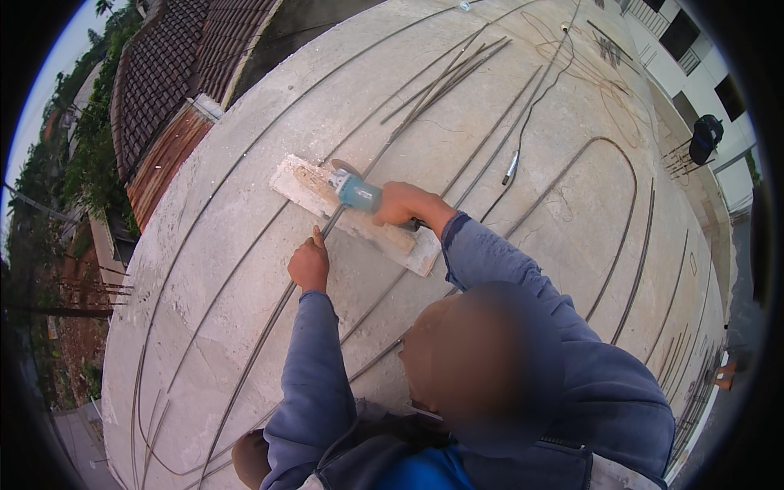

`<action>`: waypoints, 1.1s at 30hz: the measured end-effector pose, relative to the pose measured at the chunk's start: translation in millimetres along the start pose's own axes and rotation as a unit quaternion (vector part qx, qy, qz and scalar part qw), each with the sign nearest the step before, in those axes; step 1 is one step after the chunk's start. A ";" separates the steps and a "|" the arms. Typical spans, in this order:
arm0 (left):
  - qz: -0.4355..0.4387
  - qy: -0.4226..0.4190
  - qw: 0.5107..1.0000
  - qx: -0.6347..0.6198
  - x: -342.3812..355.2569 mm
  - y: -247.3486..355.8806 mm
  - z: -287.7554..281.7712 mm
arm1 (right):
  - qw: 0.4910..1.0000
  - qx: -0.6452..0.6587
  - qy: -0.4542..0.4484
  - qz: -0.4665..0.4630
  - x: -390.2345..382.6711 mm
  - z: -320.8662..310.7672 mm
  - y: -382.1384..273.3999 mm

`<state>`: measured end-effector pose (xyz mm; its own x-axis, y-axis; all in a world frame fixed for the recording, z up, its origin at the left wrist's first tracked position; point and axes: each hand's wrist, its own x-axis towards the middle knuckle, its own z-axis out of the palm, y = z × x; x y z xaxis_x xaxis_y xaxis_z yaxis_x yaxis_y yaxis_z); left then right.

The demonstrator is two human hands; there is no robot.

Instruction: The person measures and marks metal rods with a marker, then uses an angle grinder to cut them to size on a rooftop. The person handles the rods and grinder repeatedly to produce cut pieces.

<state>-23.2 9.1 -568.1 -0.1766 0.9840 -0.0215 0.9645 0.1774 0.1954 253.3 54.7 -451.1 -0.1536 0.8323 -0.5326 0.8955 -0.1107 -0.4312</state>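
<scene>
In my right hand point(400, 202) is a teal angle grinder point(359, 194), fingers wrapped round its body. Its cutting disc point(346, 167) sits over a pale, dust-covered board point(420, 260) lying on the concrete, close to a long steel bar point(265, 333) that crosses the board. My left hand point(309, 263) is closed on that bar just short of the board, its index finger extended along it. Whether the disc touches the bar is hard to make out. A strip of wood point(398, 238) lies on the board beneath my right wrist.
Several long steel bars lie across the concrete slab point(220, 245), with a bundle of bars point(445, 82) farther off. A bent bar point(633, 180) loops at right. A black cord with a connector point(511, 168) runs nearby. Beyond the slab's left edge is a tiled roof point(155, 90).
</scene>
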 end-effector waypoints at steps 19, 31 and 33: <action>-0.018 -0.023 0.999 -0.017 2.0 -0.3 -0.7 | 1.000 0.016 0.021 0.017 -16.3 3.7 -2.4; -0.014 -0.021 1.000 -0.009 2.6 -1.4 1.2 | 1.000 -0.005 0.018 0.023 -15.1 3.7 -3.6; -0.012 -0.019 1.000 -0.012 2.8 -0.9 1.5 | 1.000 -0.005 0.019 0.023 -14.0 4.8 -2.0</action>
<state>-24.3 11.8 -569.9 -0.1924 0.9792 -0.0642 0.9550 0.2019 0.2172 251.6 40.7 -446.2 -0.0957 0.8470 -0.5229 0.9056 -0.1439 -0.3989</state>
